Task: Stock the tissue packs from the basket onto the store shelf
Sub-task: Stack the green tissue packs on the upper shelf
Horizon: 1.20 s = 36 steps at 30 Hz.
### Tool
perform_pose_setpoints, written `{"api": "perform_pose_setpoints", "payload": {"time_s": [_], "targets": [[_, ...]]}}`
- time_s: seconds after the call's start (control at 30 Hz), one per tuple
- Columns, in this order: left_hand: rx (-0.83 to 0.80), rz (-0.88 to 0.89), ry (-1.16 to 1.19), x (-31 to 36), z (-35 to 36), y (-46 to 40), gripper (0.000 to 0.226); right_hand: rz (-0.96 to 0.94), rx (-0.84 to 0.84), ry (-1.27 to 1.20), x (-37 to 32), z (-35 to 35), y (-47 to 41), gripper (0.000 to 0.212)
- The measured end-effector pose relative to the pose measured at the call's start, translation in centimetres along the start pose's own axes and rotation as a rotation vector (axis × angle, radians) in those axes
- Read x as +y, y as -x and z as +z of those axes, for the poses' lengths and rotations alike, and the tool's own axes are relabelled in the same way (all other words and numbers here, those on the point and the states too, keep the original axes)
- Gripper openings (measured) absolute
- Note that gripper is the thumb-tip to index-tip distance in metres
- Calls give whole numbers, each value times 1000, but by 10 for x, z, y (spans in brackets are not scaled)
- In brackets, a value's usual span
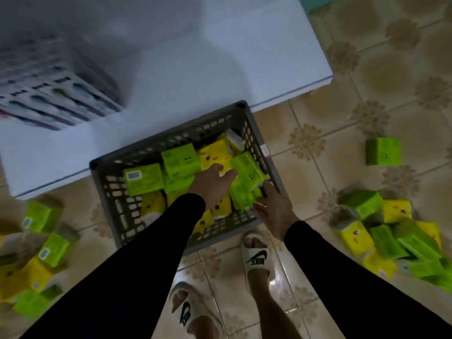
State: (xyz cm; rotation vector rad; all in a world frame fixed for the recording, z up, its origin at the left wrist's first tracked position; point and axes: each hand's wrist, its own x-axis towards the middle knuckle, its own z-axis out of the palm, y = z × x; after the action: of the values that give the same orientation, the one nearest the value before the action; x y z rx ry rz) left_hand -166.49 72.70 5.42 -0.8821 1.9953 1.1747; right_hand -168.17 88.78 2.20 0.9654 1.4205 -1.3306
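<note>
A grey plastic basket [115,199] stands on the tiled floor against a low white shelf [195,77]. Several green and yellow tissue packs lie inside it. My left hand [215,182] reaches into the basket with fingers spread, resting over the packs in the middle. At the basket's right side, my right hand [274,206] has its fingers closed on the lower end of a green tissue pack [247,177]. Both arms wear black sleeves.
Loose green and yellow packs lie scattered on the floor at the left [41,243] and right [391,236], with one green pack alone [383,151]. A stack of white boxed goods [49,94] sits on the shelf's left. My feet in white slides [255,258] stand just behind the basket.
</note>
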Motion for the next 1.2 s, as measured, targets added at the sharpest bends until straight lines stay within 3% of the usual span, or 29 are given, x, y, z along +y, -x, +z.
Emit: {"api": "perform_pose_setpoints", "payload": {"time_s": [0.17,0.3,0.5,0.73,0.83,0.97,1.1,1.2], "targets": [[-40,4,-52,-25,52,-107,72,99,-3,-157,17,8,-93,65],[38,89,-78,-20,74,-163,72,52,28,-254,17,10,-135,66],[52,98,-17,-13,88,-158,65,21,59,-274,7,9,-134,59],[272,210,13,29,-3,-45,40,-193,-66,-217,-9,29,-20,61],[322,277,-13,65,-56,35,42,-341,-56,-272,-30,42,49,59],[322,442,-49,111,-124,153,19,-545,-10,-265,-62,61,173,68],[355,586,21,152,-182,274,31,-723,5,-270,-87,75,304,71],[390,699,43,174,-224,363,17,-867,-19,-222,-104,90,398,69]]}}
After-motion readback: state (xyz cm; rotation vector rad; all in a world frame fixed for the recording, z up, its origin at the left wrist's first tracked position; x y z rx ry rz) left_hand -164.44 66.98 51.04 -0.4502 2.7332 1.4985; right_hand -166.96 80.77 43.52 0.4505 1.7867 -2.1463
